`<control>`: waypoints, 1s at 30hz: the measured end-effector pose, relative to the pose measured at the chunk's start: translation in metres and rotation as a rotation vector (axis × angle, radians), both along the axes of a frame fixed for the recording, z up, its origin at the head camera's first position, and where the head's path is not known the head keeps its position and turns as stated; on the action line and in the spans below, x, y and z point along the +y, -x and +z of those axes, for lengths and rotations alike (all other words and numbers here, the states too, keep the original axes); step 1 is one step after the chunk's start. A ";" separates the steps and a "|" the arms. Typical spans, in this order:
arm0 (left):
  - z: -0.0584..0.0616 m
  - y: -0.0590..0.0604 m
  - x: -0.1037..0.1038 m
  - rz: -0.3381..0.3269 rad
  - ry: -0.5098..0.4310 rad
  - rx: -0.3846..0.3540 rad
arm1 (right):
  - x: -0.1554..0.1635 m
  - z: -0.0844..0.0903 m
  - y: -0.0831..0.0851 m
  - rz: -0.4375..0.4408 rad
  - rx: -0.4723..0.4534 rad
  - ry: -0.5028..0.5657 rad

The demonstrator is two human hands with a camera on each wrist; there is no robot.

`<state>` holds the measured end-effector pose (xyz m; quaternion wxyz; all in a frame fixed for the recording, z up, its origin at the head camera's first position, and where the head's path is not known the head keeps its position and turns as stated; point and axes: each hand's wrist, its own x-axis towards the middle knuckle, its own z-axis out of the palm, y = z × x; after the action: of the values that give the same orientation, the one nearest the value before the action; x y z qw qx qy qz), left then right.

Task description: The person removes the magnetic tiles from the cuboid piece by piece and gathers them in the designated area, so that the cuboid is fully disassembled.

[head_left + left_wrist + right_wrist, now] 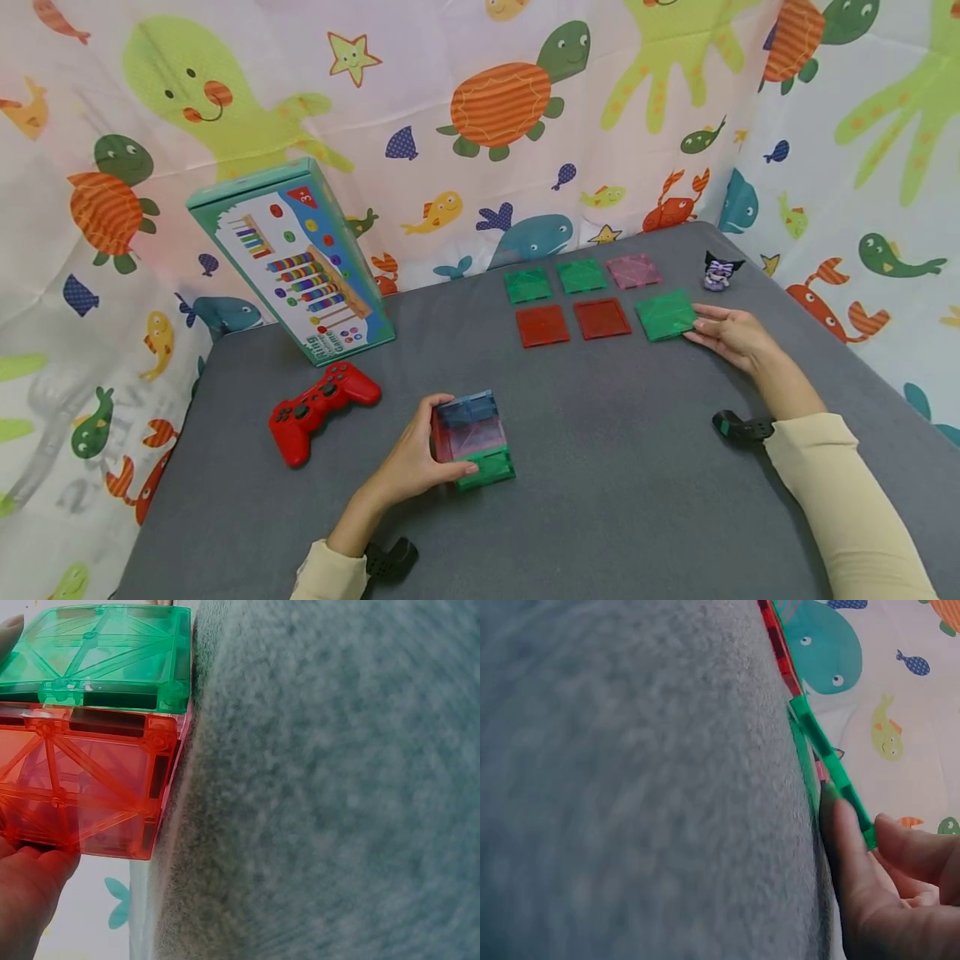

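My left hand [412, 461] grips a small open box built of see-through magnetic tiles [474, 440] on the grey table. Its walls are green, red and blue, with pink inside; in the left wrist view the green side [112, 656] and red side [82, 776] meet along an edge. The thumb lies along the green wall. At the right, my right hand [738, 337] pinches a green square tile [666, 315] by its near edge. In the right wrist view that green tile [832, 769] stands tilted, its pinched edge raised off the cloth.
Loose tiles lie in two rows at the back: two green [528, 285], a pink [633, 271] and two red [542, 326]. A small dark-eared figurine [720, 272] stands beyond my right hand. On the left are a red game controller [322, 408] and an upright toy box [292, 262].
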<state>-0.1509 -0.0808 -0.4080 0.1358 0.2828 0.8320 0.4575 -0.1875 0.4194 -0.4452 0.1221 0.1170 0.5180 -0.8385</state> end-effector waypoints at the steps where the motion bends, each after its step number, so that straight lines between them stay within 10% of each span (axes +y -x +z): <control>1: 0.000 0.000 0.000 0.003 0.002 -0.008 | -0.001 0.000 0.001 0.009 -0.006 -0.023; 13: -0.015 0.007 -0.006 0.024 -0.001 -0.012 | -0.009 0.003 0.016 0.046 -0.013 -0.254; 21: 0.001 0.000 -0.001 0.014 0.014 -0.033 | -0.017 0.001 0.009 0.003 0.064 -0.648; 30: -0.029 0.015 -0.009 0.010 0.008 -0.011 | -0.025 0.003 0.001 0.047 0.120 -0.792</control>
<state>-0.1662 -0.0897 -0.4371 0.1392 0.2753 0.8346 0.4563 -0.1888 0.3949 -0.4423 0.0563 0.0939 0.8098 -0.5765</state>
